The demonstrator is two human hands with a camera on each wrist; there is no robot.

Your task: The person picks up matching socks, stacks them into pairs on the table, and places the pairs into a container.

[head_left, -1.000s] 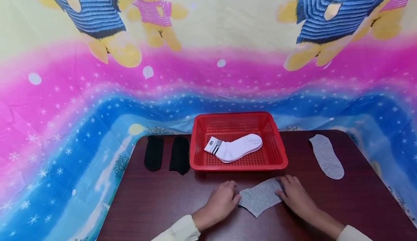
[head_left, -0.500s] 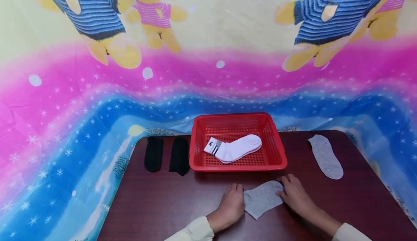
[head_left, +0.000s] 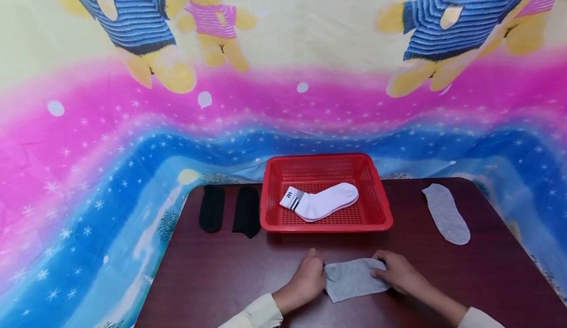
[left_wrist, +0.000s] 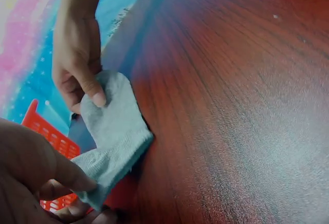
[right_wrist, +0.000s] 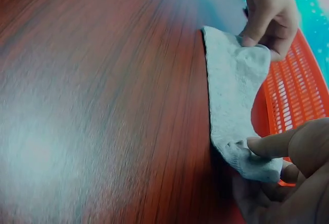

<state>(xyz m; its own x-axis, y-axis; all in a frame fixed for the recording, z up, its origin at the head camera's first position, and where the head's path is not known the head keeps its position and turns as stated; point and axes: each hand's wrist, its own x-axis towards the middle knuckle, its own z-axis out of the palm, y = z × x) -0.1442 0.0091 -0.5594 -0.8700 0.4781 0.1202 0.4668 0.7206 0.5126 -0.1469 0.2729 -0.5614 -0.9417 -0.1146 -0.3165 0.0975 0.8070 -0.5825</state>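
A grey ankle sock [head_left: 356, 278] is stretched between both hands just in front of the red basket. My left hand [head_left: 305, 278] pinches its cuff end, thumb on top, as the left wrist view shows at the sock's ribbed opening [left_wrist: 105, 167]. At the toe end, my right hand [head_left: 400, 274] pinches the fabric between thumb and curled fingers; in the right wrist view the thumb [right_wrist: 267, 144] presses on the sock. Another grey sock [head_left: 447, 214] lies flat at the table's right side.
The red plastic basket [head_left: 326, 228] stands at the table's back middle, holding white socks [head_left: 321, 202] with black stripes. Two black socks [head_left: 211, 210] lie left of it on the dark wooden table [head_left: 212, 278]. A printed cloth [head_left: 283, 106] hangs behind.
My left hand has gone from lying beside the sock to pinching its cuff. The grey sock has turned straighter and come slightly nearer, with the right hand still holding its toe end.
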